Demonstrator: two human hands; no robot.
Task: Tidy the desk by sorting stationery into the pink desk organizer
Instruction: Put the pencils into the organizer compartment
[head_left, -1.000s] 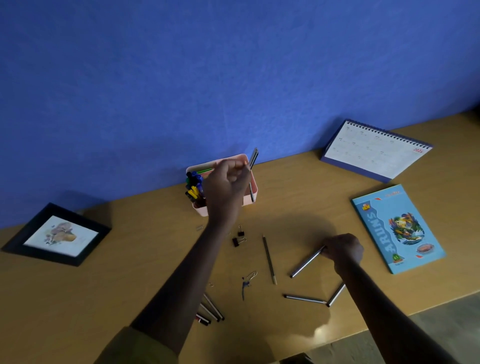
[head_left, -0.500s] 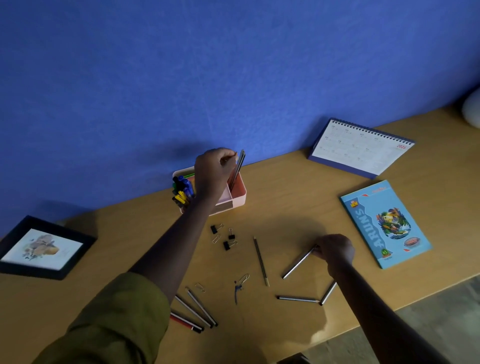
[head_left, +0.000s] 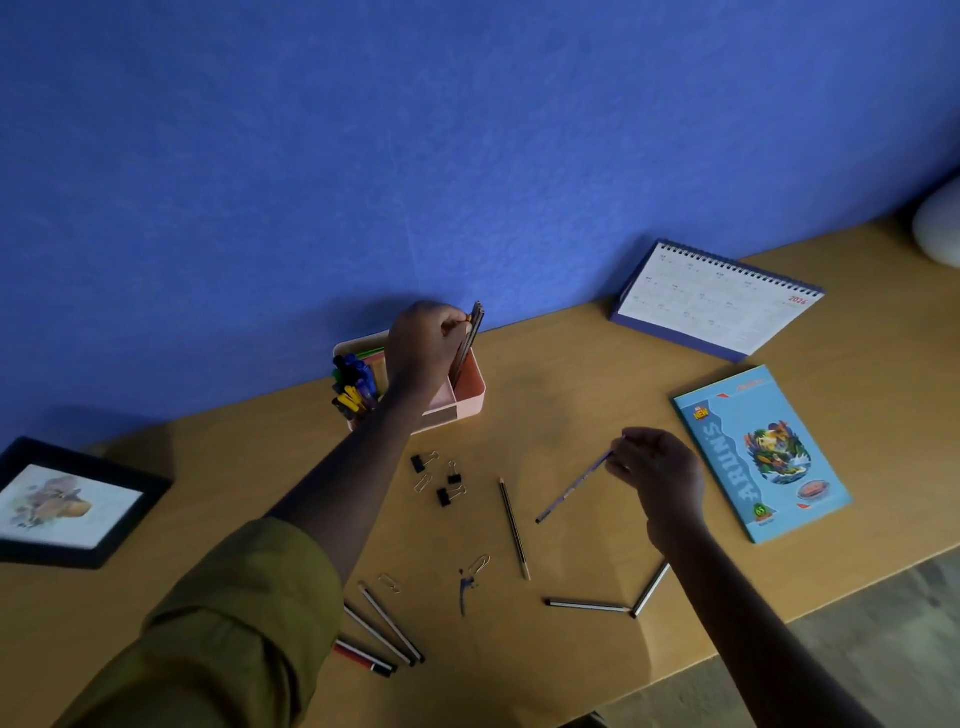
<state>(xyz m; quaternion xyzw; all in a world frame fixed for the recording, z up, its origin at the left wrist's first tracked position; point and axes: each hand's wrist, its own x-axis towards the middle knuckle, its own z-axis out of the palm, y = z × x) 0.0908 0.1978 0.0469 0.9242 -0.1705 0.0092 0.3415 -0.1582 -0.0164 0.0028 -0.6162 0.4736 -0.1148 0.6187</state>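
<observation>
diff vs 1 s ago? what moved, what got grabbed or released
The right hand has lifted the pencil it was gripping flat on the desk; its near end now hangs above the wood. The left hand still holds the bundle of pencils, now lowered into the right compartment of the pink organizer. Nothing released. Loose pencils, binder clips and the notebook lie as before.

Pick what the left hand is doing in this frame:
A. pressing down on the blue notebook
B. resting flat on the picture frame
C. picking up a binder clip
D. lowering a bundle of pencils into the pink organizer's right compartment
D: the left hand pinches a bundle of pencils whose lower ends sit inside the right compartment of the pink organizer.
</observation>
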